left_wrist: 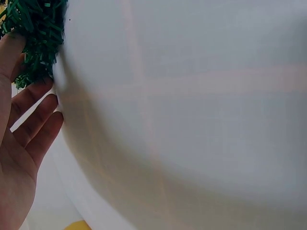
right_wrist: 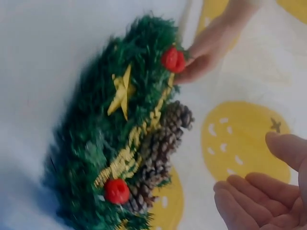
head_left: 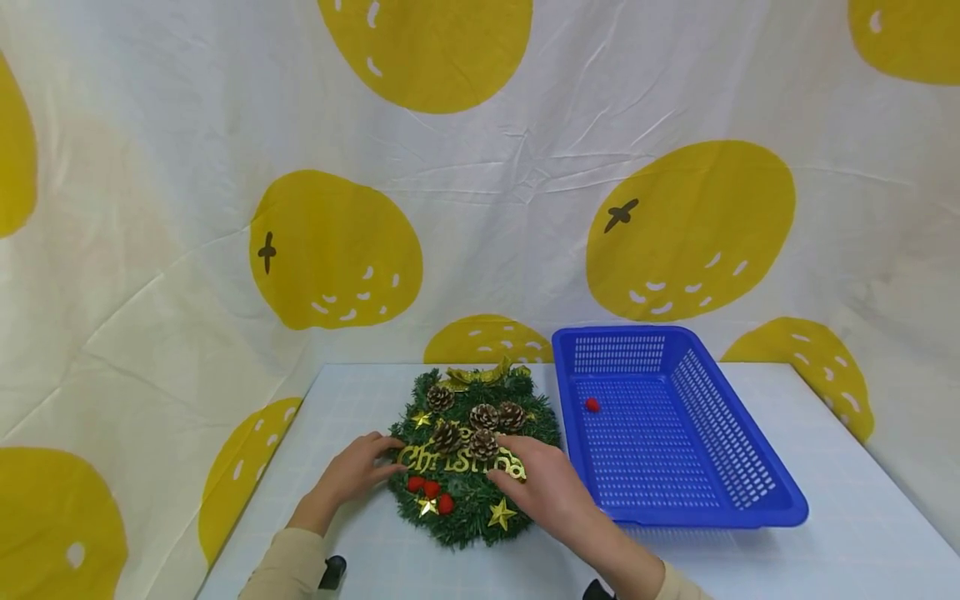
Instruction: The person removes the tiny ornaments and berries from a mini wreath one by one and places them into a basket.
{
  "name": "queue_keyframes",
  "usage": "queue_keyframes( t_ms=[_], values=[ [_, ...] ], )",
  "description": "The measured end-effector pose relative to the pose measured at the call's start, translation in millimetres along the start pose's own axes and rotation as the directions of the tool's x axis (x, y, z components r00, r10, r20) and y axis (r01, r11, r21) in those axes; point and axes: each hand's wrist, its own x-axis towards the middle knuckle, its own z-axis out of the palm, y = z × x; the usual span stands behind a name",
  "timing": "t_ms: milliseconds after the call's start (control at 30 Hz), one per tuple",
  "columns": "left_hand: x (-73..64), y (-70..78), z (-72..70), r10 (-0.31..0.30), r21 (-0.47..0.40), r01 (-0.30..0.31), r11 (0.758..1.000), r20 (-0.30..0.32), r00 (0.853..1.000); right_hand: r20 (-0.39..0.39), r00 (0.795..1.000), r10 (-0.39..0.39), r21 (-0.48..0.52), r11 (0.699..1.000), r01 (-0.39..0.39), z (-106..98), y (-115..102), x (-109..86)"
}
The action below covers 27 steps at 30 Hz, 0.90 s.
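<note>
A green Christmas wreath [head_left: 480, 521] lies on the table, with pine cones [head_left: 484, 417], gold stars [head_left: 502, 514], red berries [head_left: 431, 489] and gold lettering [head_left: 420, 458]. My left hand [head_left: 362, 469] grips its left edge; in the left wrist view the thumb lies on the green tinsel [left_wrist: 36, 28] and the fingers reach against its rim. Over the wreath's right part is my right hand [head_left: 546, 486], thumb and fingers spread apart. The right wrist view shows that hand [right_wrist: 268, 201] holding nothing, a little away from the pine cones [right_wrist: 156, 153].
To the right of the wreath stands a blue plastic basket [head_left: 757, 442] with a small red berry [head_left: 592, 405] inside. Behind the white table [head_left: 360, 550] hangs a white cloth [head_left: 480, 233] printed with yellow fruit.
</note>
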Motion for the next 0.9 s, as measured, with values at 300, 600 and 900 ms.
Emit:
queue_keyframes(
  t_ms=[300, 600, 900],
  values=[
    [2.3, -1.8, -1.0, -0.011, 0.009, 0.011, 1.0, -0.001, 1.0, -0.099, 0.994, 0.038, 0.043, 0.999, -0.034, 27, 8, 5.2],
    [1.2, -0.7, -1.5, -0.01, 0.013, 0.01, 1.0, 0.0, 1.0, -0.088, 0.994, 0.066, 0.05, 0.997, -0.062, 49, 22, 17.4],
    [-0.2, 0.1, -0.3, 0.022, -0.003, -0.022, 1.0, -0.003, 1.0, -0.087, 0.996, 0.036, -0.008, 0.999, -0.037, 62, 31, 23.6]
  ],
)
